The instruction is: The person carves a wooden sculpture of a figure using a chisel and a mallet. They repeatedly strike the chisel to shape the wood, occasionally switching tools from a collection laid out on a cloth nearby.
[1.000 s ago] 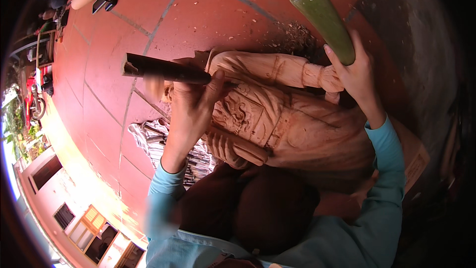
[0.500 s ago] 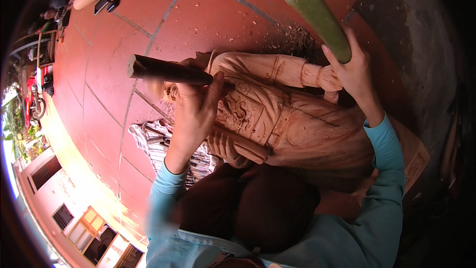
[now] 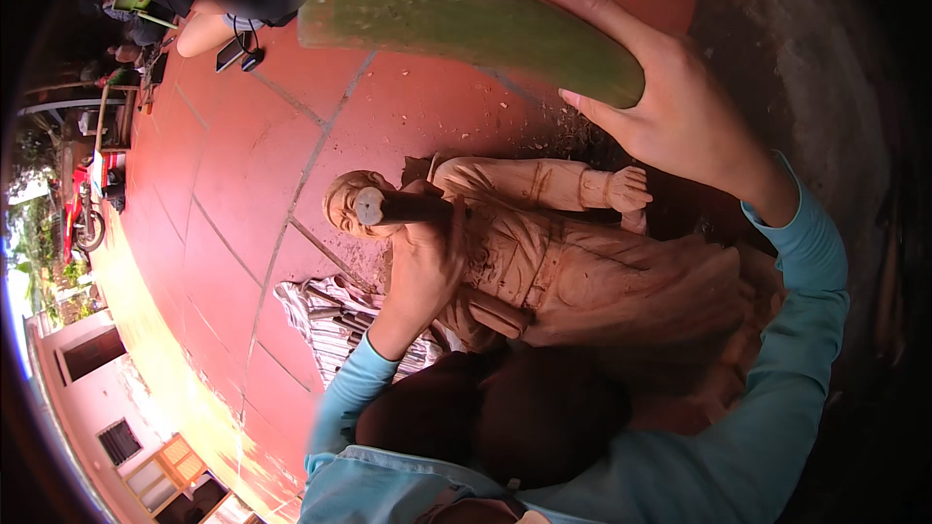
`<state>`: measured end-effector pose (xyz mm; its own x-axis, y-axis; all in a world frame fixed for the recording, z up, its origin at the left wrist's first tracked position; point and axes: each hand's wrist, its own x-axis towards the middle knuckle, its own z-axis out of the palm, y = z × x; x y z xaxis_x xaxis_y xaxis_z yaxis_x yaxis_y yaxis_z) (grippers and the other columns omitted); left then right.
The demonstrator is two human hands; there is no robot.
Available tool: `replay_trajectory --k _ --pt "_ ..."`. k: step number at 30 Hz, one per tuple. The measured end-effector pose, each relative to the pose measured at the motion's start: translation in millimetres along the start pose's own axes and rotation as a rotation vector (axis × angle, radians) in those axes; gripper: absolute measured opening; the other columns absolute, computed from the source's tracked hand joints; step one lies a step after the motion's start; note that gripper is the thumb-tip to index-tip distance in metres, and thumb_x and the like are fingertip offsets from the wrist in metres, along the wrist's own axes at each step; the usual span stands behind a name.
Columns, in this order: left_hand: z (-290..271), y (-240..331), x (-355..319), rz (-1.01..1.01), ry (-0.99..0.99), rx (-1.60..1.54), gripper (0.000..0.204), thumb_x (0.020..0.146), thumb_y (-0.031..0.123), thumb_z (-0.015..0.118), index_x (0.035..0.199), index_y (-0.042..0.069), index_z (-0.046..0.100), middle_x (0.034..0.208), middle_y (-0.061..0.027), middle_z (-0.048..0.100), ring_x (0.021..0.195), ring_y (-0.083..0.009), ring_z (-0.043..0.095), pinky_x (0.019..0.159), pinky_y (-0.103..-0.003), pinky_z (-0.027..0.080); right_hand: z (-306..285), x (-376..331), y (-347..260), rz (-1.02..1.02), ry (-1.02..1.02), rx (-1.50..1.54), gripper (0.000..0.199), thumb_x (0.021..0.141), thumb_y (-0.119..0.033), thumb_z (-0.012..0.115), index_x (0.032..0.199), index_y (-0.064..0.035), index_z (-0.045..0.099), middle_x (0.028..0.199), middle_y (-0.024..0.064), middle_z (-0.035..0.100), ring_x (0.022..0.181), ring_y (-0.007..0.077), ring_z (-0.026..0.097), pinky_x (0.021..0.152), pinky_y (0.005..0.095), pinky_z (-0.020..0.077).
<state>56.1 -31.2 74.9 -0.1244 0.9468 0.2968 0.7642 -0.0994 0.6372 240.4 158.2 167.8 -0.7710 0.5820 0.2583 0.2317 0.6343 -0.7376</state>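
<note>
A carved wooden statue of a robed figure (image 3: 621, 277) lies on its back across the floor, head to the left. My left hand (image 3: 427, 267) is closed round a dark round handle, likely a chisel's (image 3: 413, 209), held over the statue's chest. Its sawn end tilts up toward me; the working end is hidden behind my hand. Raised high at the upper right, my right hand (image 3: 680, 102) grips one end of a thick, smooth green mallet (image 3: 456, 24). The mallet points left, well apart from the handle and the statue.
Left of my knees, a striped cloth (image 3: 309, 315) holds several carving tools. Wood chips dot the red tiled floor (image 3: 223, 262). Another person's arm (image 3: 202, 36) and a dark phone (image 3: 231, 51) show at the upper left. Farther off stands a red motorbike (image 3: 85, 209).
My right hand has lifted the green mallet closer to view and swung its free end left. The dark handle in my left hand now points more toward me. The whole view has shifted slightly.
</note>
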Motion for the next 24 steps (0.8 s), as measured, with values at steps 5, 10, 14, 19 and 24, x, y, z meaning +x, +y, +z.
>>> replay_trajectory --k 5,10,14,19,24 --pt "1 10 3 -0.161 -0.017 -0.095 0.023 0.087 -0.003 0.058 0.101 0.001 0.04 0.081 -0.0143 0.05 0.068 -0.0266 0.052 0.063 -0.038 0.043 -14 12 -30 -0.212 -0.173 -0.487 0.056 0.079 0.004 0.06 0.131 -0.0134 0.05 0.107 0.01 0.062 0.099 0.0252 0.061 0.085 0.035 0.0508" --pt "2 8 2 -0.08 0.007 -0.055 0.026 0.085 -0.005 0.058 0.102 -0.002 0.039 0.078 -0.0152 0.051 0.064 -0.0289 0.051 0.061 -0.039 0.043 -4 8 -20 -0.316 0.079 -0.307 0.067 0.068 -0.002 0.065 0.13 -0.0244 0.053 0.069 0.0031 0.046 0.062 0.021 0.054 0.062 0.0338 0.0493" --pt "2 1 1 -0.029 0.022 -0.008 0.034 0.082 -0.008 0.059 0.108 -0.005 0.039 0.072 -0.0163 0.055 0.058 -0.0331 0.054 0.056 -0.04 0.043 -7 5 -18 -0.474 0.064 -0.72 0.068 0.066 -0.004 0.063 0.129 -0.0279 0.054 0.065 0.0034 0.044 0.058 0.0219 0.052 0.06 0.0343 0.0488" --pt "4 3 -1 -0.138 0.058 -0.088 0.029 0.083 -0.003 0.063 0.106 -0.002 0.045 0.08 -0.0125 0.057 0.068 -0.0249 0.058 0.065 -0.033 0.047 3 -4 -9 -0.309 -0.024 -0.47 0.072 0.063 -0.002 0.065 0.13 -0.026 0.054 0.064 0.0044 0.047 0.059 0.0246 0.056 0.059 0.0369 0.0509" --pt "-3 19 16 -0.161 0.306 -0.572 0.012 0.093 0.007 0.053 0.1 0.002 0.046 0.083 -0.0068 0.051 0.075 -0.0141 0.054 0.07 -0.026 0.047 11 -6 -5 -0.141 -0.033 -0.278 0.066 0.069 0.003 0.064 0.129 -0.0201 0.053 0.08 0.0072 0.063 0.069 0.0257 0.065 0.061 0.0362 0.0544"
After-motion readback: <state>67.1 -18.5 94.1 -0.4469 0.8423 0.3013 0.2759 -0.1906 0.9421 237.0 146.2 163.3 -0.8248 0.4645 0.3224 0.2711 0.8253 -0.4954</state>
